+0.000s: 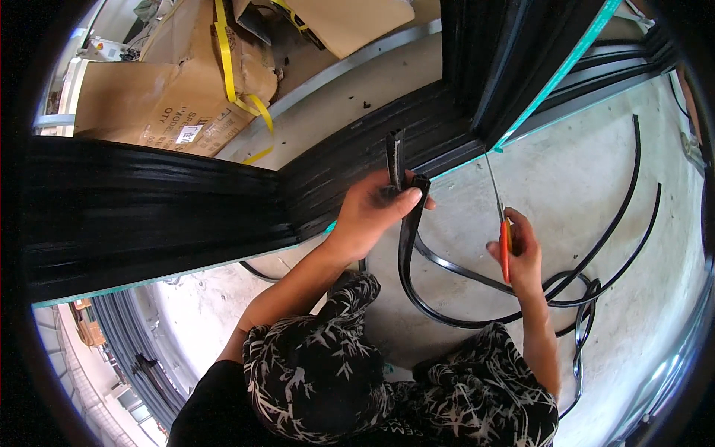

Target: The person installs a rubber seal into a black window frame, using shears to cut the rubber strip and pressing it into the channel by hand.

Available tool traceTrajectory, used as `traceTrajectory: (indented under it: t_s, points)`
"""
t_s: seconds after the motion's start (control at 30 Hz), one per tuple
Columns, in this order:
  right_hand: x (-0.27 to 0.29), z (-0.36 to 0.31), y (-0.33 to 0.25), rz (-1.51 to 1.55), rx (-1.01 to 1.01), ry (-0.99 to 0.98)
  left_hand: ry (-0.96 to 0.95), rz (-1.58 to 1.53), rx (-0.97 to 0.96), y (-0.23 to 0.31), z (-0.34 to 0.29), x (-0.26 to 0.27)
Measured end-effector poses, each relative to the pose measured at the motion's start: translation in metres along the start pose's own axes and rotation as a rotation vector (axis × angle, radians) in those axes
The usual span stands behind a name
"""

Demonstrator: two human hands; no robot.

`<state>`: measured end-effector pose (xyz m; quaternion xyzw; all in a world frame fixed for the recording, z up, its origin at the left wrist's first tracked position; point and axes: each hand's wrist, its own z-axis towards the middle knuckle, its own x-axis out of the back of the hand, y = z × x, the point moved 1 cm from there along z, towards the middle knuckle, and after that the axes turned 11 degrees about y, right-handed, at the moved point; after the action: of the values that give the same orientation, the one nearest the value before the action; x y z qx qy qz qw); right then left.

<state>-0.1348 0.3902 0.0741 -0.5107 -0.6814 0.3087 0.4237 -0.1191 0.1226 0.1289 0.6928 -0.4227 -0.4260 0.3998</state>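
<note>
My left hand (pixel 372 216) is closed round a black rubber sealing strip (pixel 407 253), with two cut-looking ends standing up above the fingers. The strip drops from the hand and curves to the right in a long loop. My right hand (pixel 525 253) grips scissors (pixel 506 249) with orange-red handles, seen nearly edge-on. Their thin metal blade points up toward the inner corner of a black frame (pixel 357 141). Both hands are apart from each other, in front of the frame. Whether the blades are parted cannot be made out.
More of the black strip lies coiled on the pale concrete floor (pixel 625 276) at the right. The frame has teal edging (pixel 558 74). Beyond it stand cardboard boxes (pixel 171 97) with a yellow strap (pixel 226 59). Long dark profiles (pixel 134 343) are stacked at lower left.
</note>
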Motion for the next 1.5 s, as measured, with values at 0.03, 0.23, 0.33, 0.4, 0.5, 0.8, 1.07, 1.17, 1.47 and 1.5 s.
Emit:
traceTrajectory:
  t_s: [0.03,0.23,0.33,0.4,0.5,0.8,1.07,1.17,1.47,1.5]
  points:
    - [-0.002,-0.014,-0.014,-0.034,0.214,0.000,-0.004,0.018,-0.003,0.000,0.000,-0.001]
    - [-0.010,-0.044,-0.072,-0.307,0.746,-0.030,0.039,0.009,0.003,-0.002,-0.004,-0.008]
    - [-0.014,-0.046,-0.080,-0.387,0.842,0.042,0.087,0.005,-0.006,-0.002,-0.007,-0.006]
    - [-0.016,-0.045,-0.079,-0.373,0.844,0.086,0.078,0.014,0.009,-0.003,-0.008,-0.004]
    - [-0.016,-0.044,-0.077,-0.375,0.834,0.080,0.094,0.014,0.014,-0.003,-0.008,-0.001]
    - [-0.015,-0.042,-0.070,-0.380,0.854,0.019,0.095,0.090,-0.025,0.001,-0.011,-0.004]
    - [-0.017,-0.039,-0.070,-0.401,0.929,-0.009,0.074,0.141,-0.085,0.006,-0.015,-0.004]
    - [-0.019,-0.039,-0.069,-0.429,0.943,0.006,0.086,0.199,-0.071,0.006,-0.017,-0.002]
    - [-0.018,-0.036,-0.052,-0.412,0.857,-0.007,-0.101,0.020,0.096,-0.001,-0.013,0.001]
    - [-0.016,-0.037,-0.053,-0.413,0.815,-0.009,-0.087,0.022,0.089,-0.001,-0.013,0.002]
